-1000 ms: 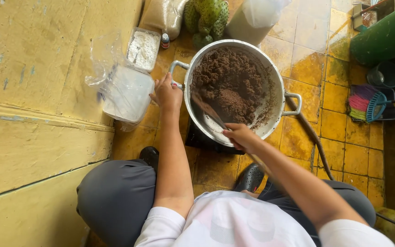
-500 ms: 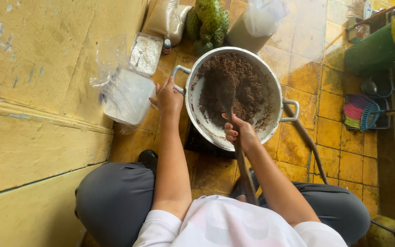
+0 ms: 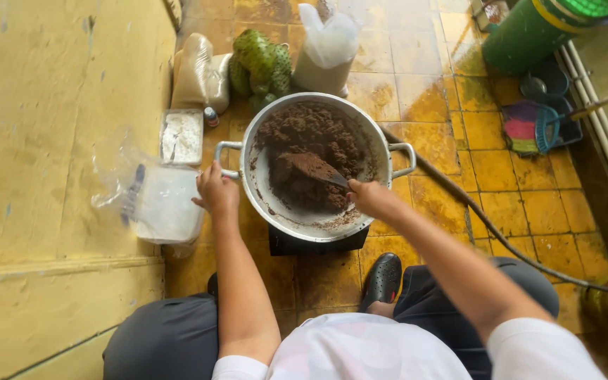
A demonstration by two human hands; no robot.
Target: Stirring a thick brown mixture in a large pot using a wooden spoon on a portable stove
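Spatula [image 3: 316, 169] swung flat across brown mash [image 3: 311, 144], right hand [image 3: 369, 197] clamped on its handle; left hand [image 3: 216, 191] still gripped pot handle [image 3: 225, 159], stirring carried on.

Green fruit [image 3: 260, 62]; white bag [image 3: 326, 53]; green drum [image 3: 540, 28]; hose [image 3: 487, 225]

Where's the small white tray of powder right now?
In the head view the white tray sits on the yellow tiled floor, left of the metal pot, just beyond the left hand and the clear plastic bag.
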